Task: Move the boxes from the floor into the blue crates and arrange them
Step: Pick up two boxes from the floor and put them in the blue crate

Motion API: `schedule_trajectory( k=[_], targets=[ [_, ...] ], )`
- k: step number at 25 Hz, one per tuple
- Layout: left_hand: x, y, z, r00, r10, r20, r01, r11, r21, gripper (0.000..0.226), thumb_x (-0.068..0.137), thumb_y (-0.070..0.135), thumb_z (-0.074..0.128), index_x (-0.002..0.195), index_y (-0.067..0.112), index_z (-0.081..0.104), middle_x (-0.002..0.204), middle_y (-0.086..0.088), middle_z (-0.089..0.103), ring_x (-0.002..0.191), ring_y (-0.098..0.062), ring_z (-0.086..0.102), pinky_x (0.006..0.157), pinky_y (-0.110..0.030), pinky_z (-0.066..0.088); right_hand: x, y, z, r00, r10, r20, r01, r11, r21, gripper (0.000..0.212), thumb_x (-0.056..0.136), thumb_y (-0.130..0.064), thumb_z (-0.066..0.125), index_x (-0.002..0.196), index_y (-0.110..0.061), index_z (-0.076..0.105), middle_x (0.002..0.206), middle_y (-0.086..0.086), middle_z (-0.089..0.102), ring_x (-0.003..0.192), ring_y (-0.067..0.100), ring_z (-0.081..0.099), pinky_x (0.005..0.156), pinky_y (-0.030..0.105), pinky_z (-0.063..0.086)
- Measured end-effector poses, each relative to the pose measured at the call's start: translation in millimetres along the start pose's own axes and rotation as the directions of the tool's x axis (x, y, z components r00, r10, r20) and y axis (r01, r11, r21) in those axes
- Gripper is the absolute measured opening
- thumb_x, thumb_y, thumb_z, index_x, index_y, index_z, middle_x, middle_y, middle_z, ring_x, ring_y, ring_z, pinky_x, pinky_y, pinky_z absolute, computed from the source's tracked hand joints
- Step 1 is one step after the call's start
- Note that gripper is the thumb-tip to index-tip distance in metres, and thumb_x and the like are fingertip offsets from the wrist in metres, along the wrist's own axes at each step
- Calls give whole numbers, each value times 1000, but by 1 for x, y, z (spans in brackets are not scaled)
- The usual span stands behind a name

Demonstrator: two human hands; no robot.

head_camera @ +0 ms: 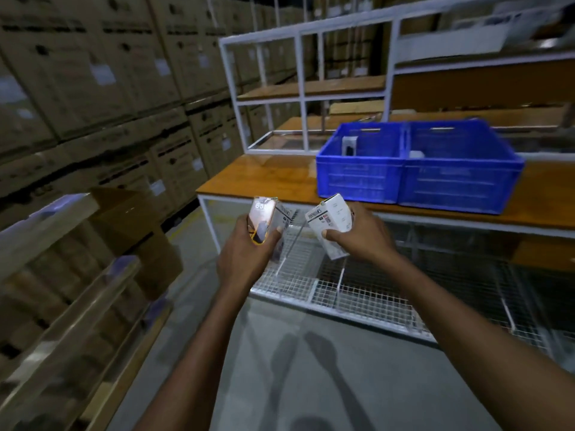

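Observation:
My left hand (245, 253) grips a small white product box with an orange-edged picture face (264, 219). In my right hand (361, 234) is a second small white box (334, 223), tilted, with printed text on its side. Both hands are held out in front of the wooden table (264, 178), below its front edge. On the table stand two blue crates side by side, the left crate (357, 178) and the right crate (460, 185). A small box (350, 146) stands upright inside the left crate, and a pale box (417, 154) shows in the right one.
A white metal shelf frame (236, 98) rises behind the crates. A wire-mesh shelf (357, 290) lies under the table. Stacked cardboard cartons (93, 73) wall off the left, with an open carton (133, 219) near my left arm. The grey floor (264, 368) lies beneath me.

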State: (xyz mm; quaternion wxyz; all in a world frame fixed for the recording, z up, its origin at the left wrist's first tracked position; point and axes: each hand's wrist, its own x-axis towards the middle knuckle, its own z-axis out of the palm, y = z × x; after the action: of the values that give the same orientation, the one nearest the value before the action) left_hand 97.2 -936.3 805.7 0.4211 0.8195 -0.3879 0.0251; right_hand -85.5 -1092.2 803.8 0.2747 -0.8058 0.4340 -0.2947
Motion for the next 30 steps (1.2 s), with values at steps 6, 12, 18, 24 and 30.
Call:
schedule_trajectory(
  k=[6, 12, 18, 24, 30],
  targets=[
    [59, 54, 64, 982, 145, 117, -135, 987, -88, 49, 83, 64, 65, 119, 35, 49, 95, 13, 65, 85, -14, 63, 60, -29, 39, 59, 39, -41, 986, 116, -119, -126, 989, -81, 62, 73, -61, 76, 119, -27, 53, 117, -1, 68, 99, 25, 66, 74, 37, 53],
    [123, 90, 140, 980, 159, 120, -141, 979, -149, 47, 83, 62, 66, 117, 34, 49, 96, 12, 63, 81, -9, 61, 54, -25, 35, 140, 85, -66, 980, 121, -161, -131, 990, -57, 61, 77, -62, 74, 124, -27, 57, 118, -2, 70, 101, 22, 67, 79, 42, 56],
    [201, 132, 215, 989, 130, 72, -108, 962, -250, 48, 81, 50, 70, 121, 31, 53, 106, 11, 63, 89, -9, 61, 60, -25, 40, 243, 121, -91, 979, 94, -181, -103, 994, -45, 57, 78, -63, 74, 119, -28, 59, 114, -3, 71, 98, 21, 67, 76, 43, 58],
    [282, 159, 274, 984, 159, 80, -138, 965, -223, 41, 78, 48, 69, 112, 31, 52, 108, 8, 63, 93, -13, 61, 70, -32, 48, 338, 147, -100, 966, 115, -233, -127, 991, -37, 60, 77, -67, 72, 119, -26, 57, 111, -1, 69, 96, 22, 68, 76, 47, 60],
    [370, 162, 338, 972, 227, 67, -206, 950, -233, 49, 80, 53, 68, 122, 33, 52, 114, 8, 64, 99, -16, 61, 76, -36, 53, 427, 170, -77, 948, 161, -276, -173, 985, -20, 68, 75, -71, 71, 124, -27, 55, 117, 1, 70, 102, 25, 67, 80, 48, 59]
  ],
)
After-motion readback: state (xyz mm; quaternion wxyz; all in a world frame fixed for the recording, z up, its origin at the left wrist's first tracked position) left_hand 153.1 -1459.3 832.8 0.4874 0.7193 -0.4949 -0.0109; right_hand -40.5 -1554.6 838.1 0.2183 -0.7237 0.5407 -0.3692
